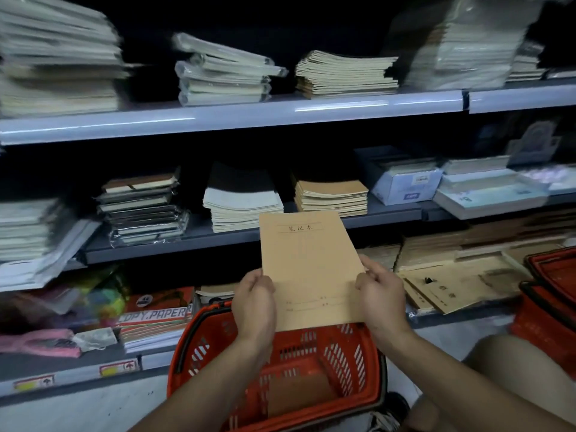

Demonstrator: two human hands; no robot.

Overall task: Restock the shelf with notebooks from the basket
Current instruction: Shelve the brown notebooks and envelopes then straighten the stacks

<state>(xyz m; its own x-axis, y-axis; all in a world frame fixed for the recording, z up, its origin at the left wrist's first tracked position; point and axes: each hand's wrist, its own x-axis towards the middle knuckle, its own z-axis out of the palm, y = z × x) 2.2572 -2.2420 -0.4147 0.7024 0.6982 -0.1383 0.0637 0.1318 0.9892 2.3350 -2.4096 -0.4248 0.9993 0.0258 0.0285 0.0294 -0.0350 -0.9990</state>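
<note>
The left hand (254, 302) and right hand (378, 294) each pinch a side edge of the flat, thin brown paper notebook (310, 269), held above the red plastic basket (218, 344) with holes. It could bend or slip sliding onto the smooth grey metal shelf (383, 215) beside the stack of brown notebooks (332, 194).

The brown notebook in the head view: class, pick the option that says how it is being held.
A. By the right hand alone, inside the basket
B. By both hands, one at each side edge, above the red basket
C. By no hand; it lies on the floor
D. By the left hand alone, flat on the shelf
B: the left hand and right hand grip opposite side edges of the brown notebook, above the red basket.
</note>
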